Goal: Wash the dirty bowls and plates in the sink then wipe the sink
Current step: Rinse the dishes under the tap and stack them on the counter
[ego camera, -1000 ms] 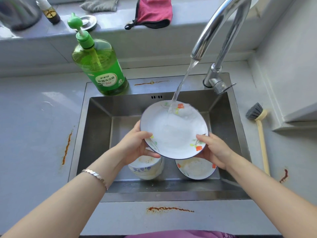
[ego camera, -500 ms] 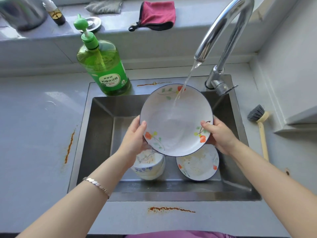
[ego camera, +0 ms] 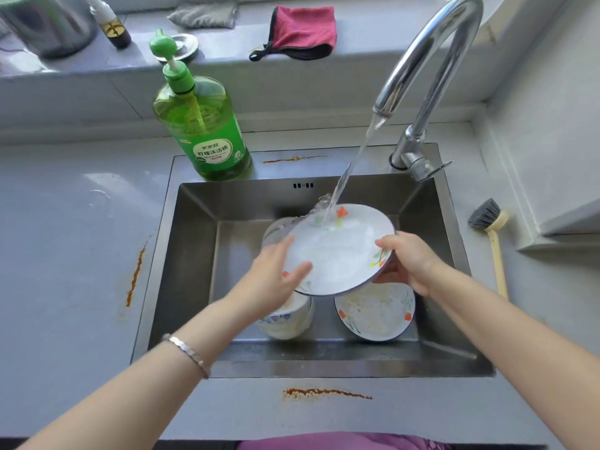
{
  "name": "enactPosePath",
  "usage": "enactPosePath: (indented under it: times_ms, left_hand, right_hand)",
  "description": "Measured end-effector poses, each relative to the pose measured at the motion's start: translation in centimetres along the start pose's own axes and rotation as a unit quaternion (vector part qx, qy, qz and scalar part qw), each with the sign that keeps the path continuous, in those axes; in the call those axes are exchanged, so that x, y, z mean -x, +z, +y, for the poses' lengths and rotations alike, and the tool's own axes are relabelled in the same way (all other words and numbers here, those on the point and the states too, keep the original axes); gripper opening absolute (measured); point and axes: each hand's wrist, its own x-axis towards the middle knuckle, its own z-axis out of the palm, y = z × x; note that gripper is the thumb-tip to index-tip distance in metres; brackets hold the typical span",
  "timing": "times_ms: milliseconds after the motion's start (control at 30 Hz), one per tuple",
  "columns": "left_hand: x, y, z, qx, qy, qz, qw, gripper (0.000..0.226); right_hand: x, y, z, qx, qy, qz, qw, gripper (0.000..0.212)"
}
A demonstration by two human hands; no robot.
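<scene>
Your left hand (ego camera: 272,277) and right hand (ego camera: 409,262) each grasp an opposite rim of the white floral plate (ego camera: 337,254), held tilted under the faucet (ego camera: 422,60) stream, above the stacked bowls (ego camera: 287,316) and dirty plate (ego camera: 376,315) in the sink (ego camera: 194,254).

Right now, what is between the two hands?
In the head view, a white flowered plate, which the left hand and right hand hold at its edges under the running water.

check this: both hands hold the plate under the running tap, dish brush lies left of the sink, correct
No. The head view shows the dish brush right of the sink, not left. The left hand and right hand do hold the plate under the running tap.
</scene>
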Motion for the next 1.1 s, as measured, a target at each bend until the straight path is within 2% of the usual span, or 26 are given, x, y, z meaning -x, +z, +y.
enactPosePath:
  times_ms: [67,100,167,200,267,300,333,400,433,500,600,667,700,767,867,1000,1100]
  left_hand:
    - [0.8,1.3,0.4,-0.03,0.069,-0.008,0.997,0.06]
    - [1.0,2.1,0.3,-0.016,0.066,0.0,0.998,0.062]
    - [0.9,3.0,0.3,0.095,-0.027,0.021,0.995,0.066]
    - [0.7,3.1,0.5,0.197,-0.104,0.018,0.975,0.061]
    - [0.4,2.8,1.1,0.409,-0.224,-0.029,0.884,0.037]
    - [0.5,2.4,1.4,0.467,-0.248,-0.066,0.846,0.024]
    - [0.6,2.0,1.6,0.497,-0.259,-0.09,0.823,0.018]
    - [1.0,1.4,1.6,0.525,-0.262,-0.101,0.804,0.022]
    - [1.0,1.2,1.5,0.519,-0.259,-0.09,0.81,0.025]
    - [1.0,1.0,1.2,0.471,-0.241,-0.043,0.847,0.034]
    - [0.6,1.1,0.1,0.287,-0.163,0.048,0.943,0.046]
    - [-0.1,0.9,-0.4,0.158,-0.103,0.072,0.979,0.057]
    - [-0.4,0.9,-0.4,0.115,-0.092,0.073,0.986,0.06]
    - [-1.1,0.9,-0.4,0.07,-0.088,0.069,0.991,0.06]
    - [-2.4,1.3,-0.6,0.075,-0.101,0.082,0.989,0.06]
    - [-3.8,2.4,-2.0,0.195,-0.12,0.09,0.969,0.062]
    - [-4.7,3.3,-3.0,0.246,-0.125,0.102,0.956,0.062]
  right_hand:
    - [0.5,-0.3,-0.6,0.024,0.012,0.021,0.999,0.013]
    - [0.8,-0.5,-0.9,0.034,0.017,0.026,0.999,0.015]
    - [1.4,-0.9,-1.5,0.045,0.024,0.027,0.998,0.018]
    - [1.7,-1.0,-1.7,0.042,0.028,0.023,0.998,0.018]
    - [2.4,-1.2,-2.1,0.034,0.04,0.006,0.999,0.016]
    - [2.7,-1.2,-2.1,0.027,0.05,-0.005,0.998,0.016]
    - [2.8,-1.2,-1.8,0.017,0.062,-0.016,0.998,0.017]
    - [2.9,-1.4,-0.6,-0.003,0.092,-0.033,0.995,0.02]
    - [2.8,-1.4,0.3,-0.004,0.106,-0.04,0.994,0.019]
    - [2.4,-1.7,2.6,0.016,0.124,-0.051,0.991,0.017]
    - [0.4,-2.2,6.2,0.092,0.113,-0.031,0.989,0.026]
    - [-1.9,-2.7,8.4,0.181,0.085,0.004,0.98,0.037]
    - [-3.1,-3.0,9.4,0.252,0.061,0.025,0.965,0.039]
    - [-5.7,-3.8,11.0,0.402,0.014,0.057,0.914,0.042]
    - [-9.7,-4.8,12.3,0.495,-0.034,0.075,0.865,0.045]
    - [-14.9,-6.1,13.5,0.513,-0.049,0.07,0.854,0.059]
    - [-17.7,-6.8,13.9,0.451,-0.011,0.047,0.891,0.063]
